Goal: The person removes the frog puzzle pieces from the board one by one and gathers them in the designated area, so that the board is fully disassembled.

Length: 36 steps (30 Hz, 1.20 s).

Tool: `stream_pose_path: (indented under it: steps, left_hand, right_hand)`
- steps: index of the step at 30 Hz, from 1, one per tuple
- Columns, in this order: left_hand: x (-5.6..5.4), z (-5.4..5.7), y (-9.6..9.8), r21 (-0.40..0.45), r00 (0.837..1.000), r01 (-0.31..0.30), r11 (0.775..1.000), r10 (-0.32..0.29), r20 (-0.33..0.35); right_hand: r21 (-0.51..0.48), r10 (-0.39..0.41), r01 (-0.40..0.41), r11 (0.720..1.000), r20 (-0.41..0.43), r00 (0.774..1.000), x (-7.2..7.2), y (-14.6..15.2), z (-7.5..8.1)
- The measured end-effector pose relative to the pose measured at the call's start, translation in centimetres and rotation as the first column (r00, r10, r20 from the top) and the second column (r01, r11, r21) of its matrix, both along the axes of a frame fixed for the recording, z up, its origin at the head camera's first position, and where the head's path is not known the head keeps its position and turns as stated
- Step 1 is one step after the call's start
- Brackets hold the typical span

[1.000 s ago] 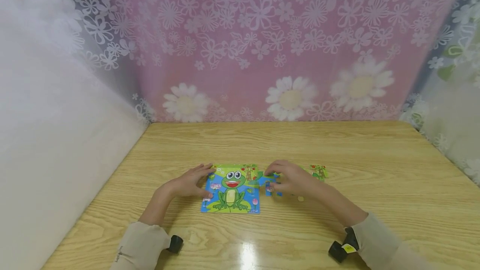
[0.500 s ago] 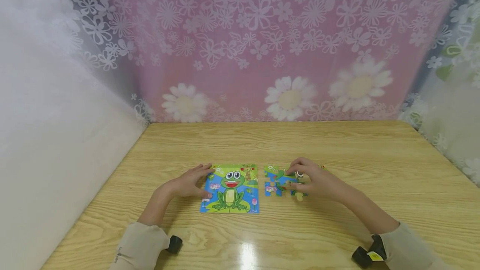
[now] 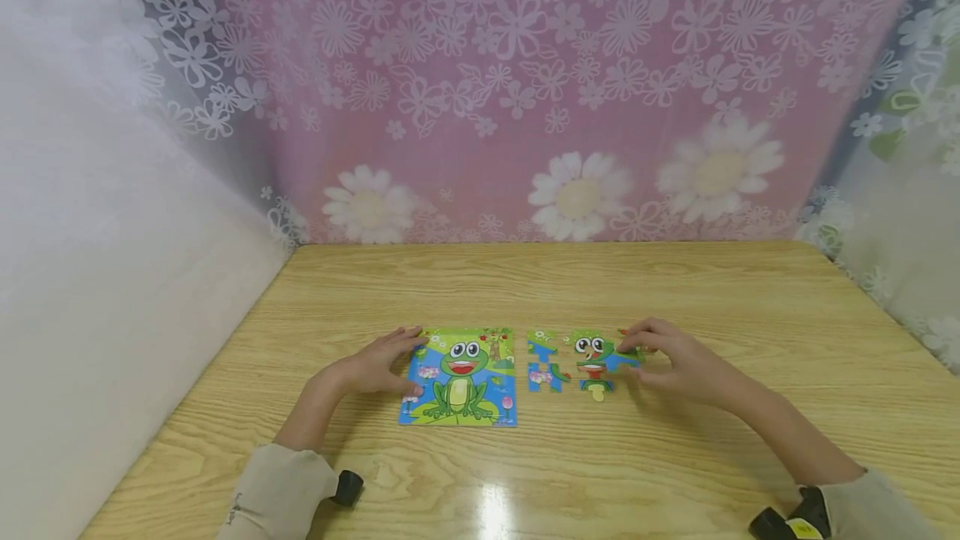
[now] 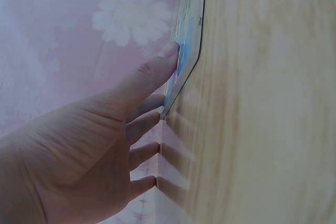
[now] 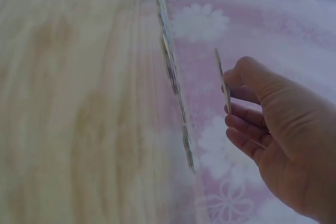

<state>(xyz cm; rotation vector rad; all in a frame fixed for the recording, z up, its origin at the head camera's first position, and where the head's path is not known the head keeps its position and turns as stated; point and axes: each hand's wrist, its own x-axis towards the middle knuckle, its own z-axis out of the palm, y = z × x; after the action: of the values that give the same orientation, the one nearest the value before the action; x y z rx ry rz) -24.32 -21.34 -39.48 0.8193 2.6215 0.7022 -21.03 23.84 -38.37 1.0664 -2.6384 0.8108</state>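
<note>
Pink flowered cloth (image 3: 480,90) fills the back, and out in front of it stretches a wood-grain table (image 3: 420,282), a bright glare near its front edge. Over on the left, the frog picture board (image 3: 461,386) lies flat, face up, with the left hand (image 3: 375,367) at its left side: thumb resting on the board, fingers apart, the far ones reaching its upper corner. To the right of the board sit the loose puzzle pieces: flower piece (image 3: 542,342) at the back, lotus piece (image 3: 544,377) just in front of it, then the eyes piece (image 3: 588,343) and the belly piece (image 3: 597,390). And look at the right hand (image 3: 686,369)! Thumb and fingers pinch a thin puzzle piece (image 5: 219,66), and the right wrist view shows it tilted and clear of the wood. More pieces lie partly hidden behind those fingers. Beige sleeves (image 3: 281,486) cover both forearms, a black wrist camera (image 3: 348,488) strapped at each cuff.
</note>
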Motion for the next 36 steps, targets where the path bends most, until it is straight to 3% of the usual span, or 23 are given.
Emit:
stream_pose_path:
  steps: [12, 26, 36]
  left_hand:
    - [0.0, -0.2, -0.1, 0.007, 1.0, -0.009, 1.0, 0.009, 0.007]
    - [0.1, -0.1, 0.0, 0.008, 1.0, -0.008, 1.0, 0.008, 0.009]
    - [0.1, 0.0, 0.0, 0.021, 1.0, -0.016, 1.0, 0.015, 0.024]
  right_hand:
    - [0.039, -0.017, 0.018, 0.999, -0.038, 0.999, 0.0, 2.0, -1.3]
    - [0.067, -0.035, 0.03, 0.997, 0.072, 0.997, -0.2, 3.0, -2.1]
    - [0.041, 0.042, -0.041, 0.998, -0.024, 0.999, -0.5, 3.3, -2.8]
